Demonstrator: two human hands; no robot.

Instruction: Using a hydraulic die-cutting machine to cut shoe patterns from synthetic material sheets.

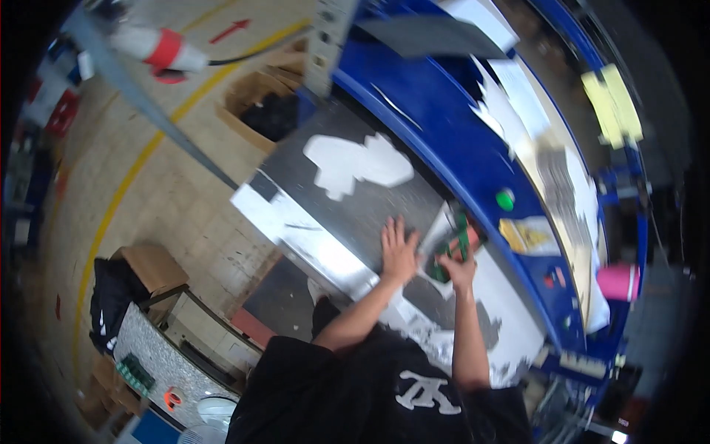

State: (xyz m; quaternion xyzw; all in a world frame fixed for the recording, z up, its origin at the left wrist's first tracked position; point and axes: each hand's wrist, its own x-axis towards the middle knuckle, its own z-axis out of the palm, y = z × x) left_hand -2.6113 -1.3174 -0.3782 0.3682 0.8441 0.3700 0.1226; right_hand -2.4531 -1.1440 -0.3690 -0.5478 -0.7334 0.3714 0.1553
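Head view, nearest first: our left hand point(399, 251) lies flat with fingers spread on the grey surface point(347, 214), holding nothing. Just beside it, our right hand point(457, 268) is closed on a green circuit board point(452, 251) that rests on a white sheet at the surface's right end. We judge the board is being placed or aligned; the next move calls for steady pressure and careful positioning. Beyond rises the blue machine frame point(444, 140) with its green button point(505, 199).
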